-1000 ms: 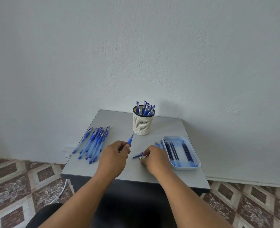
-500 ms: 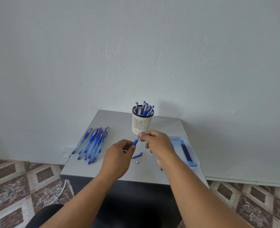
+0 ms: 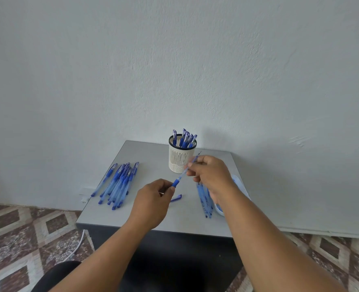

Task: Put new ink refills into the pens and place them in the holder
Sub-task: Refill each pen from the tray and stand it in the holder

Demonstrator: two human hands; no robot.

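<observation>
My left hand (image 3: 153, 199) pinches a pen (image 3: 175, 183) at its blue grip; the rest of the barrel is hidden in my fist. A thin ink refill (image 3: 190, 165) slants up and right from the grip, and my right hand (image 3: 213, 175) pinches its upper part in front of the holder. The white slotted holder (image 3: 180, 161) stands at the table's back with several blue pens (image 3: 184, 138) upright in it. Several more blue pens (image 3: 119, 182) lie in a pile on the left. A blue cap (image 3: 176, 198) lies on the table under my hands.
Several clear tubes or refills (image 3: 204, 200) lie on the grey table (image 3: 149, 152) under my right wrist. A white tray (image 3: 240, 187) at the right edge is mostly hidden by my right arm. The wall is right behind the table; tiled floor and a white cable (image 3: 77, 247) lie at the left.
My right hand left the table, met the pen's tip, then moved up and right, and the refill now spans the gap between my hands. My left hand kept hold of the pen.
</observation>
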